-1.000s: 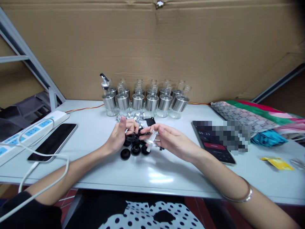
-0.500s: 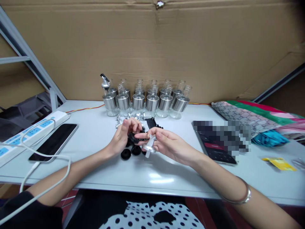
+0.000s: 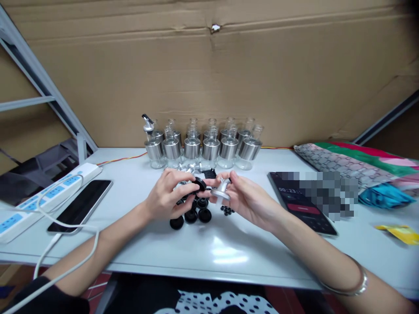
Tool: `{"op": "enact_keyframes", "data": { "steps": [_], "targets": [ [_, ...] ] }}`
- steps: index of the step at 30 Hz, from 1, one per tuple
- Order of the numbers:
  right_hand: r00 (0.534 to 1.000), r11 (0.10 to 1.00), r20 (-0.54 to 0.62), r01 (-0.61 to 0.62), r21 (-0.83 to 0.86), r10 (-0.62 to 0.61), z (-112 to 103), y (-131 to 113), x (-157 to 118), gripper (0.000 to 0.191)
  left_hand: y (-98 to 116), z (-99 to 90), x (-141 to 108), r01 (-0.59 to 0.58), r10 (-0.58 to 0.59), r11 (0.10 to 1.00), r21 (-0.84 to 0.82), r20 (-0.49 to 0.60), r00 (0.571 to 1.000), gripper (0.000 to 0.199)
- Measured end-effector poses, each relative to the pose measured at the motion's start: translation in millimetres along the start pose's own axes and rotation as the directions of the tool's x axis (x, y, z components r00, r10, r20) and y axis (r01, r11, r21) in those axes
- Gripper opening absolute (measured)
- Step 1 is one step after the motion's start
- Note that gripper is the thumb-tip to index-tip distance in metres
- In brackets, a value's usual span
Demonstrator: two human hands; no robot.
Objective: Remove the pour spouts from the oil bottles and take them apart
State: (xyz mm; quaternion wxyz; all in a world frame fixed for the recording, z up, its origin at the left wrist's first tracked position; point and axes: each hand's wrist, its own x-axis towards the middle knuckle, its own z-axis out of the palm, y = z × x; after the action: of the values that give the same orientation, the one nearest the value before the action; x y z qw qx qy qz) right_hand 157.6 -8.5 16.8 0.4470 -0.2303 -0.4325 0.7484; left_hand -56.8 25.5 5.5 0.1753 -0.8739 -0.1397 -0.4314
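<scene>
Between the fingers of my left hand [image 3: 170, 194] is a black ribbed rubber stopper [image 3: 200, 183], held up off the table. My right hand [image 3: 250, 198] pinches a silver pourer spout [image 3: 221, 190], its flange and pale stem pointing down. The two parts are close together but appear apart. Under my hands lie several black rubber stoppers [image 3: 191, 216] and a cluster of tiny black pieces [image 3: 227, 210]. Behind my fingers are more silver spouts [image 3: 191, 167] and a group of small black levers [image 3: 209, 173], partly hidden.
Two rows of glass bottles with steel sleeves [image 3: 211, 149] stand at the back; the front left one carries a fitted pourer [image 3: 148, 124]. At left are a power strip [image 3: 54, 192], a phone [image 3: 81, 205] and a white cable. On the right lie another phone [image 3: 304, 207] and a yellow packet [image 3: 401, 234].
My left hand has turned palm-down and lifted the black stopper clear of the pile. My right hand has shifted slightly with the spout. The camera view has tilted up a little.
</scene>
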Motion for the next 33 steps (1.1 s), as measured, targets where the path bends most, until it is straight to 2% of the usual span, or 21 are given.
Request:
{"op": "enact_keyframes", "data": {
  "steps": [3,7,11,16,18,21,23,27,33],
  "targets": [
    [1.0,1.0,0.001,0.003,0.01,-0.003,-0.5,-1.0,0.3,0.03,-1.0,1.1,-0.8,0.028,-0.028,1.0,0.015,0.022,0.999,0.015],
    [1.0,1.0,0.0,0.014,-0.002,-0.014,-2.1,-1.9,0.7,0.029,0.8,4.1,-4.0,0.113,-0.111,0.992,-0.049,0.038,0.993,0.004],
    [1.0,0.998,0.022,-0.016,-0.064,0.017,-3.7,0.0,0.8,0.031,4.4,5.5,-5.1,0.152,-0.149,0.984,-0.098,0.035,0.988,0.012],
    [0.996,0.994,0.045,-0.072,-0.081,0.076,-5.5,2.0,0.8,0.032,4.8,4.5,-3.2,0.174,-0.163,0.982,-0.074,0.128,0.978,0.019],
    [0.997,0.995,0.048,-0.055,-0.085,0.059,-5.7,0.8,0.9,0.033,4.1,5.7,-3.8,0.172,-0.162,0.982,-0.073,0.13,0.978,0.017],
    [0.999,0.995,0.034,-0.027,-0.097,0.03,-4.9,-1.7,0.4,0.031,3.0,8.0,-5.3,0.155,-0.152,0.983,-0.102,0.045,0.987,0.005],
    [1.0,0.995,0.017,-0.019,-0.095,0.021,-4.2,-2.5,-0.2,0.029,2.9,8.5,-5.9,0.125,-0.125,0.982,-0.143,0.003,0.992,0.009],
    [1.0,0.997,-0.004,-0.01,-0.075,0.009,-4.5,-2.2,-0.8,0.027,3.6,7.9,-6.3,0.102,-0.094,0.977,-0.186,0.05,0.994,0.016],
    [0.998,0.995,-0.055,0.004,-0.099,-0.01,-5.8,-4.7,0.8,0.028,2.0,9.8,-6.2,0.098,-0.083,0.987,-0.126,0.116,0.99,0.014]
  ]
}}
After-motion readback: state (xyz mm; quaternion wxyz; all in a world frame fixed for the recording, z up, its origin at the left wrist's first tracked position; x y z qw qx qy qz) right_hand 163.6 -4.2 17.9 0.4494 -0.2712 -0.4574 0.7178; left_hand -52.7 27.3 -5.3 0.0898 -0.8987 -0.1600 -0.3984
